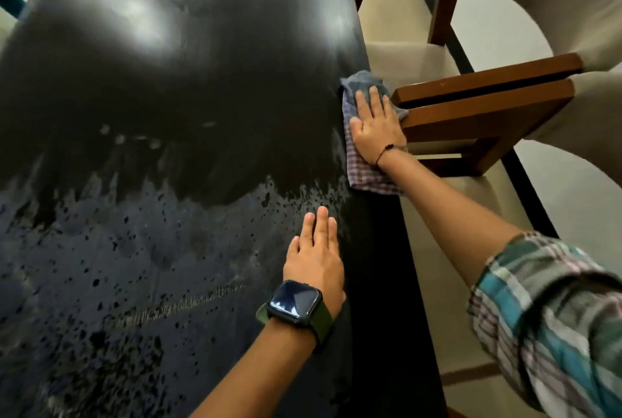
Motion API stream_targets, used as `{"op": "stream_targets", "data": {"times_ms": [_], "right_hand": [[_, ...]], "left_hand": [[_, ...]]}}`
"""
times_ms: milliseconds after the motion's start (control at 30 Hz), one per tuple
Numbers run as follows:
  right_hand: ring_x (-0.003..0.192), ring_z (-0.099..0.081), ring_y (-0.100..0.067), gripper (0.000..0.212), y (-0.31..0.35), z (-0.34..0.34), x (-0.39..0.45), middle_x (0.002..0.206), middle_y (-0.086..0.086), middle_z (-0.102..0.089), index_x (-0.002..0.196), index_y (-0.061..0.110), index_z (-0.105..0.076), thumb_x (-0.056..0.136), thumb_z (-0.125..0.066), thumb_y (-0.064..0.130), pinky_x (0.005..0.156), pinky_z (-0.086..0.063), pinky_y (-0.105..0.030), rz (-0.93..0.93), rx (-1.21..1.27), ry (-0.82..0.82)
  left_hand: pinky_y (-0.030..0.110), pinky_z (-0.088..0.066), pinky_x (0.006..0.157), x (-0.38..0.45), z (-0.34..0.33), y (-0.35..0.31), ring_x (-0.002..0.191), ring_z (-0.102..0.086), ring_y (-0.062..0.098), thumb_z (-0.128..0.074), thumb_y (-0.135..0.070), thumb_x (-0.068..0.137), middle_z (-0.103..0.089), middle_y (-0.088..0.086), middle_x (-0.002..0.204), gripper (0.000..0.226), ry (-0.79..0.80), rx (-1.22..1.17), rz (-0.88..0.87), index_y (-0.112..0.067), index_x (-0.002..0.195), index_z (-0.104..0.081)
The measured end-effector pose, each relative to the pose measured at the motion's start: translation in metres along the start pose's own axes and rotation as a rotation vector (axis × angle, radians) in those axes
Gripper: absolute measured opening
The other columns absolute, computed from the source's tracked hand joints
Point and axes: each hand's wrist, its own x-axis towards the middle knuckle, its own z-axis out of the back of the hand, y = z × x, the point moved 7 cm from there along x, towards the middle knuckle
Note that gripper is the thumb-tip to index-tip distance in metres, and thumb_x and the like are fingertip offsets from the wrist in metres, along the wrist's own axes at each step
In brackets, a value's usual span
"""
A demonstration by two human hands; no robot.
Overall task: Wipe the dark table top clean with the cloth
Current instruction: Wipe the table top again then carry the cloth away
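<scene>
A: Obstructions?
B: Wooden chair arm [484,94] touching cloth [367,162] at 3 o'clock, at table [168,98] edge.
A: Hands?
B: My right hand [373,128] flat, fingers spread, pressing cloth. Left hand [316,256] flat on table, fingers together, at 6 o'clock from cloth.
A: Surface?
B: Near half speckled; far half smooth.

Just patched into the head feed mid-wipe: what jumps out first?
The dark table top fills the left of the view, smooth farther away and speckled nearer the camera. At its right edge the right hand presses flat on a checked cloth; the left hand, wearing a watch, rests flat nearer.
</scene>
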Motion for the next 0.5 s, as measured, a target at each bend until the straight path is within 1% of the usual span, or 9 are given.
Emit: {"op": "stream_targets", "data": {"times_ms": [67, 100, 200, 267, 333, 367, 433, 467, 500], "right_hand": [[0.145, -0.003, -0.033, 0.070, -0.002, -0.008, -0.058, 0.157, -0.017, -0.005, 0.149, 0.008, -0.017, 0.093, 0.006, 0.045, 0.118, -0.005, -0.048, 0.015, -0.001, -0.017], [0.145, -0.006, -0.034, 0.071, -0.004, -0.014, -0.101, 0.156, -0.019, -0.007, 0.148, 0.006, -0.017, 0.092, 0.003, 0.044, 0.118, -0.006, -0.047, 0.015, 0.032, -0.019], [0.143, -0.013, -0.033, 0.065, -0.006, -0.029, -0.243, 0.154, -0.017, -0.014, 0.149, 0.008, -0.014, 0.092, -0.022, 0.038, 0.117, -0.009, -0.037, 0.035, 0.073, -0.052], [0.141, -0.014, -0.031, 0.067, -0.010, -0.036, -0.296, 0.153, -0.016, -0.018, 0.150, 0.015, -0.007, 0.091, -0.030, 0.037, 0.113, -0.009, -0.035, 0.028, 0.053, -0.066], [0.141, -0.013, -0.032, 0.069, -0.014, -0.038, -0.297, 0.154, -0.016, -0.019, 0.151, 0.019, -0.003, 0.089, -0.032, 0.037, 0.113, -0.010, -0.038, 0.037, 0.024, -0.063], [0.141, -0.013, -0.033, 0.069, -0.013, -0.036, -0.285, 0.153, -0.017, -0.019, 0.151, 0.018, -0.007, 0.089, -0.032, 0.036, 0.113, -0.011, -0.040, 0.062, 0.017, -0.061], [0.141, -0.015, -0.036, 0.067, -0.009, -0.030, -0.248, 0.153, -0.018, -0.020, 0.148, 0.012, -0.016, 0.088, -0.031, 0.036, 0.114, -0.017, -0.047, 0.105, 0.003, -0.054], [0.142, -0.015, -0.037, 0.066, -0.008, -0.025, -0.225, 0.153, -0.017, -0.019, 0.148, 0.011, -0.018, 0.088, -0.027, 0.037, 0.115, -0.018, -0.049, 0.112, -0.002, -0.064], [0.143, -0.012, -0.037, 0.067, -0.008, -0.021, -0.197, 0.155, -0.016, -0.016, 0.148, 0.012, -0.017, 0.087, -0.023, 0.040, 0.115, -0.014, -0.049, 0.104, -0.004, -0.063]], "left_hand": [[0.041, -0.006, 0.120, -0.001, 0.000, 0.001, 0.143, 0.021, 0.027, -0.059, -0.030, 0.086, 0.028, 0.010, 0.152, 0.099, 0.002, 0.000, -0.003, -0.006, 0.143, 0.019], [0.041, -0.006, 0.120, -0.002, 0.001, 0.001, 0.143, 0.020, 0.028, -0.059, -0.031, 0.085, 0.027, 0.011, 0.153, 0.100, -0.005, 0.000, -0.004, -0.005, 0.143, 0.018], [0.042, -0.007, 0.120, -0.003, 0.004, -0.001, 0.143, 0.018, 0.030, -0.060, -0.034, 0.084, 0.025, 0.013, 0.153, 0.101, -0.027, -0.005, -0.015, -0.003, 0.143, 0.016], [0.042, -0.008, 0.120, -0.005, 0.005, -0.001, 0.143, 0.017, 0.031, -0.061, -0.035, 0.084, 0.024, 0.014, 0.153, 0.102, -0.023, -0.006, -0.031, -0.002, 0.143, 0.016], [0.042, -0.008, 0.119, -0.004, 0.006, -0.002, 0.143, 0.017, 0.031, -0.060, -0.035, 0.084, 0.024, 0.014, 0.153, 0.101, -0.024, 0.001, -0.036, -0.002, 0.143, 0.016], [0.042, -0.008, 0.119, -0.003, 0.007, -0.002, 0.143, 0.017, 0.031, -0.060, -0.034, 0.085, 0.023, 0.014, 0.154, 0.101, -0.028, 0.006, -0.032, -0.003, 0.143, 0.016], [0.042, -0.007, 0.119, -0.001, 0.007, -0.003, 0.143, 0.017, 0.031, -0.059, -0.032, 0.086, 0.023, 0.014, 0.154, 0.098, -0.032, 0.015, -0.019, -0.002, 0.143, 0.015], [0.042, -0.007, 0.120, 0.001, 0.007, -0.003, 0.143, 0.017, 0.031, -0.059, -0.031, 0.086, 0.024, 0.014, 0.153, 0.097, -0.035, 0.017, -0.017, -0.002, 0.143, 0.015], [0.042, -0.007, 0.120, 0.002, 0.006, -0.003, 0.143, 0.017, 0.030, -0.058, -0.029, 0.087, 0.024, 0.014, 0.153, 0.096, -0.036, 0.013, -0.012, -0.003, 0.143, 0.015]]}}
